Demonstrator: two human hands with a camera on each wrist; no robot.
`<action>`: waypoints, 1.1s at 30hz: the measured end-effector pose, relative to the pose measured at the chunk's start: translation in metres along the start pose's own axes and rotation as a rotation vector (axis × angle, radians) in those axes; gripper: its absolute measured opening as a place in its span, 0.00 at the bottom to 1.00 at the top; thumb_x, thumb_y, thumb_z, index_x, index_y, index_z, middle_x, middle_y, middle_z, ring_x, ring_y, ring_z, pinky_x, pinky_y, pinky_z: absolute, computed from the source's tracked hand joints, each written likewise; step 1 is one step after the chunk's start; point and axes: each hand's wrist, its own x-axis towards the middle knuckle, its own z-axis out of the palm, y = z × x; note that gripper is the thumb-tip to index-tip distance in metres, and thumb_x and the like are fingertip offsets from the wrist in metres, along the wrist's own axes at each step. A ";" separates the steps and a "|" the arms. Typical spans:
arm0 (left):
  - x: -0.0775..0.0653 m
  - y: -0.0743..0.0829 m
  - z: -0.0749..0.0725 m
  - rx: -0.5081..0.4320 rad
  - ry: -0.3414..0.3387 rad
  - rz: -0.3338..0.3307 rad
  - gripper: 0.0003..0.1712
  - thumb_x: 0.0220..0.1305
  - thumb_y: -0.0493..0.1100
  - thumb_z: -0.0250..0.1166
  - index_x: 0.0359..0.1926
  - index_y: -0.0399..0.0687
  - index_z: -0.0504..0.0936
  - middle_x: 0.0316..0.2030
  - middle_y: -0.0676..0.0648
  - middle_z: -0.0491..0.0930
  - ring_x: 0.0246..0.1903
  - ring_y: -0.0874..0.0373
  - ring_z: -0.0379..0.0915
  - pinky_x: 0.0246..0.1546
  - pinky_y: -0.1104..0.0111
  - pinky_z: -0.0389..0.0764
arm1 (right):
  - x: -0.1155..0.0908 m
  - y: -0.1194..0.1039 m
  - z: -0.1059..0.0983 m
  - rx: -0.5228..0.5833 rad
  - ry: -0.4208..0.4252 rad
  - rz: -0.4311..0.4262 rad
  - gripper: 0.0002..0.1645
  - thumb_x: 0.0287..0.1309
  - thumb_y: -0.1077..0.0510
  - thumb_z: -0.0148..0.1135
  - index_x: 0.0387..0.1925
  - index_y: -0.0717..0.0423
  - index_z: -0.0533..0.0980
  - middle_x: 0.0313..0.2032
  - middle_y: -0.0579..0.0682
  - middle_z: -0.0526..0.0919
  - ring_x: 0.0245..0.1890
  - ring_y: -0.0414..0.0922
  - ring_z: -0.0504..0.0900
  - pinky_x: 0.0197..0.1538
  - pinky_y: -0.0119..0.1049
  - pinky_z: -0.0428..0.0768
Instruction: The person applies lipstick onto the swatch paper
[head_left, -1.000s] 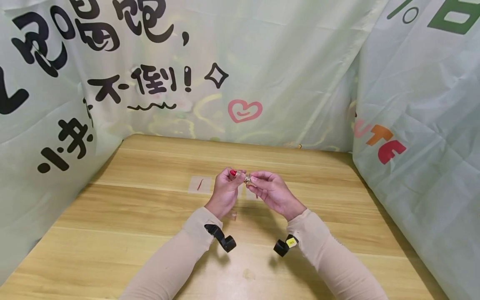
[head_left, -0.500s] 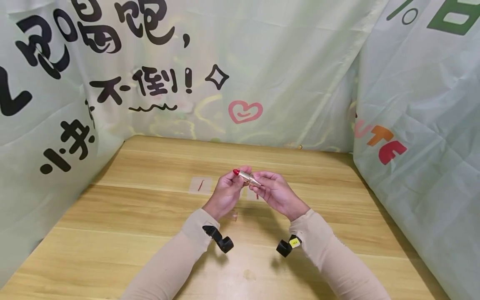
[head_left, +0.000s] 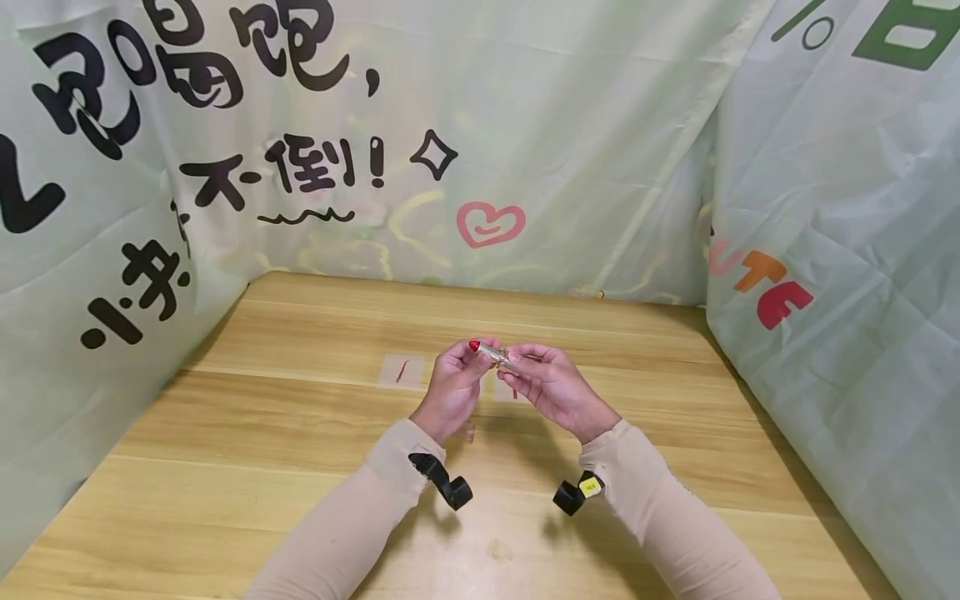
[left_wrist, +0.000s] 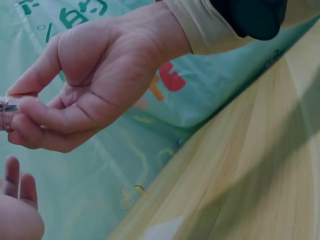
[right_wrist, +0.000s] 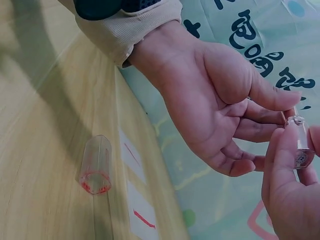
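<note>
Both hands hold one lipstick above the table, its red tip toward the upper left. My left hand pinches the silvery tube just behind the tip. My right hand grips the base end, where the fingers hide part of it. In the right wrist view, the lipstick's clear base shows between the fingertips of the two hands. A clear cap with a reddish rim lies on the table, partly behind the left wrist in the head view.
Two pale paper squares lie on the wooden table: a left one and a right one, partly hidden by the right hand. Each bears a red stroke. Printed cloth hangs around the table's back and sides.
The lipstick has come into clearer view between the hands, its tube showing more than a second ago. My right hand has shifted slightly right, and its fingers have changed place on the base.
</note>
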 end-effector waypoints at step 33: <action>0.000 0.005 0.003 0.051 0.072 0.020 0.23 0.39 0.51 0.77 0.36 0.48 0.79 0.35 0.51 0.81 0.34 0.63 0.76 0.40 0.75 0.79 | 0.000 0.006 -0.002 -0.146 0.029 -0.152 0.22 0.59 0.80 0.51 0.32 0.54 0.82 0.37 0.52 0.81 0.38 0.42 0.81 0.39 0.27 0.80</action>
